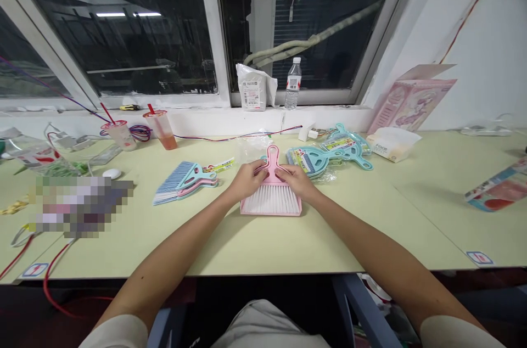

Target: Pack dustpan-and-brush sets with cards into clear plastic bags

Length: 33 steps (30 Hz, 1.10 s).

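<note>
A pink brush with white bristles (272,198) lies in a pink dustpan (269,214) at the middle of the table, handles pointing away from me. My left hand (247,179) grips the set at the left side of the handle base, thumb on top. On the right side my right hand (297,180) holds it the same way. To the left rests a stack of blue and pink brush sets (187,180). Behind my right hand are several blue dustpan sets (319,161) with yellow labels, some on clear plastic.
Two drink cups (164,131) with red straws stand at the back left. A water bottle (293,84) and a white package (254,87) stand on the sill. A tissue pack (393,143) and pink box (414,98) sit back right.
</note>
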Motion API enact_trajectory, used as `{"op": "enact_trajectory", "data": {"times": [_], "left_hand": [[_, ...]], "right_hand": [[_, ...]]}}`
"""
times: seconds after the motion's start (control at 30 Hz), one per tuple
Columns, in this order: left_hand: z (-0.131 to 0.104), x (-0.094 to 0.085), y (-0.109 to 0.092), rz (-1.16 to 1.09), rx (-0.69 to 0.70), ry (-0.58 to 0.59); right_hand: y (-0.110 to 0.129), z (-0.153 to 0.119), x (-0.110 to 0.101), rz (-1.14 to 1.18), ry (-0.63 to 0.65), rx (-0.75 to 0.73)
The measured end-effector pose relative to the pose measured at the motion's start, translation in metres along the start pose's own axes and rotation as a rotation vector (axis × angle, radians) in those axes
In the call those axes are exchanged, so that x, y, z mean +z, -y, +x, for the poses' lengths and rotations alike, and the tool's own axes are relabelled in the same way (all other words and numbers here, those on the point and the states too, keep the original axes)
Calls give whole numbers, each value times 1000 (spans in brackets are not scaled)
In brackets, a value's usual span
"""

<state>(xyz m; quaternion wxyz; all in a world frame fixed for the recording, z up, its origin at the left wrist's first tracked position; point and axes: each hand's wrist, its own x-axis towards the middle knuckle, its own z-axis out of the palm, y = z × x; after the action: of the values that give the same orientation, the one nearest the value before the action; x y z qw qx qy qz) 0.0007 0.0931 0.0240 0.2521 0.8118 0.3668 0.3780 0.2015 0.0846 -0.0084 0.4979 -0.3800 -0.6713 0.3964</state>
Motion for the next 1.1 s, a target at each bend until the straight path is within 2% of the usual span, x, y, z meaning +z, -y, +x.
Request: {"op": "enact_trajectory", "data": {"times": [0.6,0.83,1.1], "left_hand": [[1,0,1,-161,-61,39],[1,2,0,-267,-135,6],[0,3,-1,-145,-114,-38]], "right_hand": [[10,-2,3,19,-53,83],[16,-8,9,-18,6,28],[21,-13,15,-17,29,4]]}}
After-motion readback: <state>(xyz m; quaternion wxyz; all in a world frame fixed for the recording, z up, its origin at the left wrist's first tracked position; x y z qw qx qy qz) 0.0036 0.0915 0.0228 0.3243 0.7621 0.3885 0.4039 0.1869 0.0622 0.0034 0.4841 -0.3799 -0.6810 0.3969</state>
